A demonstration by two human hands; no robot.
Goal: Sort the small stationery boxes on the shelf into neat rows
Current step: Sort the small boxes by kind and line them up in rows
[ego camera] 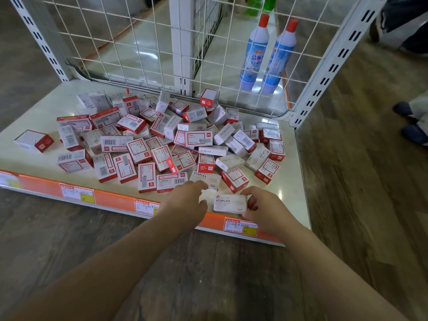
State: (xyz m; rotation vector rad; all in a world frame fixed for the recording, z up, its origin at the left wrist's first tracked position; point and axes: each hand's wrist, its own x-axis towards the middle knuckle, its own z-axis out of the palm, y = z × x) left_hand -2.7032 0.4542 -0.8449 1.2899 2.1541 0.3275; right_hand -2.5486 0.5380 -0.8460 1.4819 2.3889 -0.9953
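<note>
Head view: we see our right hand (261,206) grasping a white staples box (230,203) at its right end, thumb below and fingers curled over the top, near the front edge of the shelf (27,117). Our left hand (185,201) reaches in just beside that box's left end, fingers bent; whether it grips anything we cannot tell. Behind them a jumbled pile of red-and-white boxes (148,140) covers the shelf's middle, with one box (34,140) lying apart at the left. Two blue bottles (266,54) stand behind the wire mesh (139,42).
</note>
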